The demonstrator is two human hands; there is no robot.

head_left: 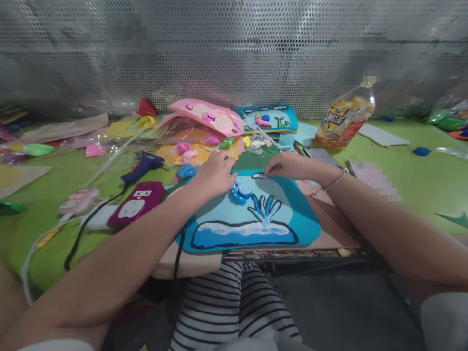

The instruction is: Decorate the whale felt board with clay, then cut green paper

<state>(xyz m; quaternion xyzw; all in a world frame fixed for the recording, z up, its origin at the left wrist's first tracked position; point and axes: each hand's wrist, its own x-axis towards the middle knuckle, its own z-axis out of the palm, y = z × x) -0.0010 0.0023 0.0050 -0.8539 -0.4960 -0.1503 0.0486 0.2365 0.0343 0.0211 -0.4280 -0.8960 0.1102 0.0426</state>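
Note:
On the table lies a teal foam sheet (307, 222) with a light-blue middle, decorated with a blue-and-white clay plant (266, 208) and a long blue-and-white clay patch (241, 235) edged in black. My left hand (217, 173) rests over its upper left edge, thumb and forefinger apart, beside a blue spiral snail shape (241, 191). My right hand (283, 165) bends down at the upper edge, its fingertips together on a small white clay cloud (260, 176) with a dark outline. What lies under those fingertips is partly hidden.
Left of the sheet are a blue glue gun (142, 166), a purple power bank (138, 204) and cables. Blue clay (187, 170) sits by my left hand. Behind stand a pink decorated sheet (208, 117) and a teal one (268, 118). A plastic bottle (345, 117) leans at back right.

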